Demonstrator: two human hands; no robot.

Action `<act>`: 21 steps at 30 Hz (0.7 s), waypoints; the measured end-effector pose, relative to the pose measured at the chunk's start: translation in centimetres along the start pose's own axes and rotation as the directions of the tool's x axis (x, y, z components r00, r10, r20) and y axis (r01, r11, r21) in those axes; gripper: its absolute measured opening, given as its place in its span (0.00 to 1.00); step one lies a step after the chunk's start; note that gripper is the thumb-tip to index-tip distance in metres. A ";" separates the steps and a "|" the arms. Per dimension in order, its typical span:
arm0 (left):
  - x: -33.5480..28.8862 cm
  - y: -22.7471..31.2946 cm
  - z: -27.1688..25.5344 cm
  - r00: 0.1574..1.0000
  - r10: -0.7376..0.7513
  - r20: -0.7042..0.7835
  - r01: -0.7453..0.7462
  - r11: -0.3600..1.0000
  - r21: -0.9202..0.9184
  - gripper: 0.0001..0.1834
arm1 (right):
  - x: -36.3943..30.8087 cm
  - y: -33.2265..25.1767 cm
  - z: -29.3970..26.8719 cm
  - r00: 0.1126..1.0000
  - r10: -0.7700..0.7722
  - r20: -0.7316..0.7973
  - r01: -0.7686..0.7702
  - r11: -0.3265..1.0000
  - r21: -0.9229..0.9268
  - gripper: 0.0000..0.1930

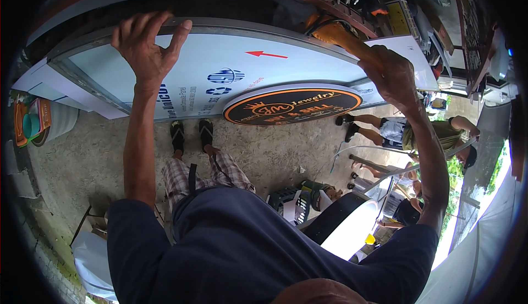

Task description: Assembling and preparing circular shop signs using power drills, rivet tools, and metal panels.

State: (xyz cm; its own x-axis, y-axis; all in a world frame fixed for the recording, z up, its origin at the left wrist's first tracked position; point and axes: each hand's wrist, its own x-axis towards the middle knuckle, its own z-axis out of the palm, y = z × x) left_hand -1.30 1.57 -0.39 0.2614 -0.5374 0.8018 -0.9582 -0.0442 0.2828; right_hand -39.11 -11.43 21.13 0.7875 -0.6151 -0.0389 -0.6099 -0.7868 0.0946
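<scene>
A large framed panel (198, 65) with pale blue film and a grey metal frame stands in front of me. My left hand (146, 51) is at the frame's upper edge, its fingers bent above the rim and its thumb spread apart. A long yellow hand tool (344, 40) lies in the grip of my right hand (388, 76), near the panel's upper right edge. The tool's far end is dark and partly lost in clutter, so its exact kind is unclear. An oval black sign (291, 106) with an orange border leans against the panel's lower part.
Tools and materials crowd a rack (352, 12) behind the panel. A white tub (60, 120) with colourful plastic items stands at left. Near my right side are a dark plastic crate (291, 202) and a round white-faced piece (349, 227). People (434, 139) are farther right.
</scene>
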 end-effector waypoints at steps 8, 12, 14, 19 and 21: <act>0.3 -0.4 0.7 0.997 0.046 -0.057 -0.046 0.999 0.001 0.21 | -2.0 -1.2 -1.5 0.997 0.066 -0.039 -0.066 0.998 -0.007 0.13; 0.0 -0.1 0.5 0.999 0.017 -0.031 -0.017 1.000 0.005 0.20 | -3.2 0.0 -2.2 0.995 0.083 -0.050 -0.078 0.993 0.092 0.14; 0.1 0.1 0.2 1.000 0.009 -0.024 -0.009 1.000 0.002 0.19 | -4.1 0.1 -2.5 0.995 0.080 -0.064 -0.070 0.988 0.137 0.14; 0.2 0.3 0.3 1.000 0.009 -0.016 -0.009 1.000 -0.009 0.18 | -5.3 -0.9 -3.1 0.984 0.158 -0.086 -0.138 0.970 0.201 0.13; 0.3 0.0 0.2 1.000 0.010 0.006 -0.010 1.000 -0.001 0.18 | -5.7 -1.6 -4.1 0.969 0.242 -0.047 -0.219 0.933 0.287 0.14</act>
State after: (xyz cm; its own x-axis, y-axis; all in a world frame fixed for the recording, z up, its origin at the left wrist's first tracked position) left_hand -1.24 1.21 -0.26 0.2515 -0.5431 0.8011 -0.9605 -0.0383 0.2756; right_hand -42.23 -6.45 25.25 0.6201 -0.7839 0.0324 -0.7665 -0.6141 -0.1883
